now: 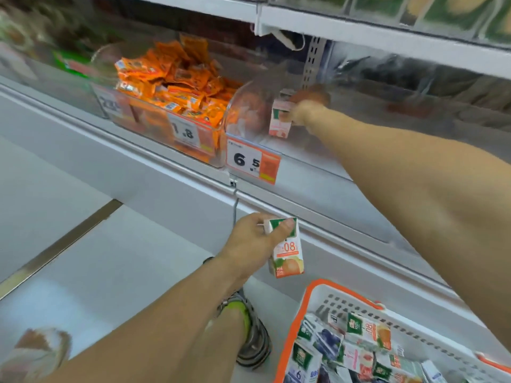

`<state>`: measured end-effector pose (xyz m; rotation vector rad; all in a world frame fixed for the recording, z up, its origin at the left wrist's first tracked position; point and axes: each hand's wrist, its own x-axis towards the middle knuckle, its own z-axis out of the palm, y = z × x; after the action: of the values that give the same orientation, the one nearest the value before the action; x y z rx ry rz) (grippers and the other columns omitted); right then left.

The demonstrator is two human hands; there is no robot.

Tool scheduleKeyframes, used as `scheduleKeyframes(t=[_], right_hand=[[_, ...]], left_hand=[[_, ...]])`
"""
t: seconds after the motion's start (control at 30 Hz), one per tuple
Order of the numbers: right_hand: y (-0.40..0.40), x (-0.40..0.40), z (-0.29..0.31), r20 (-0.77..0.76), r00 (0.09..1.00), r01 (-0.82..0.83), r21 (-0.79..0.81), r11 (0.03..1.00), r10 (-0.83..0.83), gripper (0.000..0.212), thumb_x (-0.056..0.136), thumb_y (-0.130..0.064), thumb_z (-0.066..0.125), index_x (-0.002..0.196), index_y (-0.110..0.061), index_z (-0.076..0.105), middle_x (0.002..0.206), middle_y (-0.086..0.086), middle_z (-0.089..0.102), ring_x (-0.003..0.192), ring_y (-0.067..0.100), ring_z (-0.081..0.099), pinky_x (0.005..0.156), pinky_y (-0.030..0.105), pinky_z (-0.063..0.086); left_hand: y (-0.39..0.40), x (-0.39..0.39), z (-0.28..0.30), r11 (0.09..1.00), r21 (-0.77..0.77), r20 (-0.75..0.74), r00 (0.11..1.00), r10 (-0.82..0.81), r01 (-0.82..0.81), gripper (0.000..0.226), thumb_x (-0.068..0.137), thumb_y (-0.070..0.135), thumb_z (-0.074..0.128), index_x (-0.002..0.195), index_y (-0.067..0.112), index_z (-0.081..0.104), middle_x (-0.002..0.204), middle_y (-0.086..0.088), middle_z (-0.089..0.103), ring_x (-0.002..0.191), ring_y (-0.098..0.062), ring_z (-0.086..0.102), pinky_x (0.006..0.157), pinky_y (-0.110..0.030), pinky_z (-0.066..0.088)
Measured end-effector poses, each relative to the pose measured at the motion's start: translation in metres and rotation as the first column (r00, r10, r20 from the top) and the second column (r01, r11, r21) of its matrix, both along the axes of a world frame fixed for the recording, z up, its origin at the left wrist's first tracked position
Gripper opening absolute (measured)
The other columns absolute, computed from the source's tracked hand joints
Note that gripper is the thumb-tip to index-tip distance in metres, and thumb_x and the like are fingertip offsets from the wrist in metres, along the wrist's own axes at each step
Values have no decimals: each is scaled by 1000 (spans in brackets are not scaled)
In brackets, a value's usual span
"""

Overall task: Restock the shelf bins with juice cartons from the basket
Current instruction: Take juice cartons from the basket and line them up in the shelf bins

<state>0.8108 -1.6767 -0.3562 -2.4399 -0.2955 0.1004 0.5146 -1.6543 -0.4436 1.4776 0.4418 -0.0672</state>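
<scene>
My right hand (305, 114) reaches into a clear shelf bin (249, 111) and grips a small pink juice carton (280, 120) held upright inside it. Lower down, in front of the shelf ledge, my left hand (257, 239) holds an orange juice carton (287, 252) by its top, thumb across the green cap end. A white basket with an orange rim (309, 302) sits at the bottom right, holding several mixed juice cartons (359, 346).
A neighbouring clear bin (177, 134) to the left is piled with orange snack packets. Price tags (253, 160) hang on the bin fronts. A white shelf (359, 31) runs overhead. My shoe (251, 335) stands on the pale floor beside the basket.
</scene>
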Motion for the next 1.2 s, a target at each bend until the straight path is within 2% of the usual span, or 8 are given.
scheduleKeyframes(t=[0.17,0.33,0.43,0.57,0.73,0.87,1.07,1.2], right_hand=[[10,10,-8,275,954,128,-26,991,-116,36,83,-26,75,117,-16,67,122,2,68,112,17,65,94,24,51],[-1,-3,-1,304,952,88,-126,988,-46,69,72,-25,86,130,-9,53,128,12,59,117,27,59,98,34,50],[-23,-36,22,355,934,27,-146,989,27,38,78,-12,77,113,-10,64,114,8,67,105,24,64,87,29,53],[-87,-119,64,223,944,-263,53,963,245,12,78,-4,70,80,-15,70,73,-1,69,67,17,69,72,40,62],[-194,-216,85,-121,856,-516,-148,844,502,33,81,-20,80,111,-20,65,96,0,69,76,21,71,64,30,61],[-253,-241,84,-17,875,-478,-190,857,484,45,71,-45,85,108,-27,66,96,-6,69,74,13,71,72,40,60],[-333,-237,86,193,940,-306,105,946,283,43,67,-16,91,103,-17,67,96,3,72,84,19,70,81,37,59],[-374,-208,78,276,961,-74,317,945,-18,45,66,-8,90,102,-15,65,100,8,70,75,16,68,74,27,59]], left_hand=[[19,5,-3,1000,-3,37,999,-3,3,34,87,33,70,111,9,63,84,-3,76,72,-13,72,63,-23,55],[7,2,8,998,-18,60,997,-55,56,33,87,34,70,109,11,63,85,-4,77,79,-19,73,81,-38,58],[0,2,21,998,-42,104,993,-46,51,36,86,32,70,112,7,63,85,-5,76,77,-19,72,79,-38,57],[-18,-1,45,995,-76,171,984,-51,65,42,86,31,69,117,3,62,88,-8,74,78,-18,70,77,-36,57],[-62,-3,74,988,-93,279,956,-91,122,59,73,42,70,120,8,61,104,-17,73,85,-24,70,81,-46,56],[-115,2,93,987,-47,353,927,-129,156,58,75,39,69,123,11,53,91,-8,74,68,-15,71,57,-30,55],[-170,15,106,971,231,527,830,-184,68,63,83,49,61,135,19,41,118,1,65,106,-2,63,79,-9,48],[-171,38,89,828,549,543,800,-253,-111,63,88,35,70,141,19,38,139,3,50,128,-7,46,106,-20,34]])
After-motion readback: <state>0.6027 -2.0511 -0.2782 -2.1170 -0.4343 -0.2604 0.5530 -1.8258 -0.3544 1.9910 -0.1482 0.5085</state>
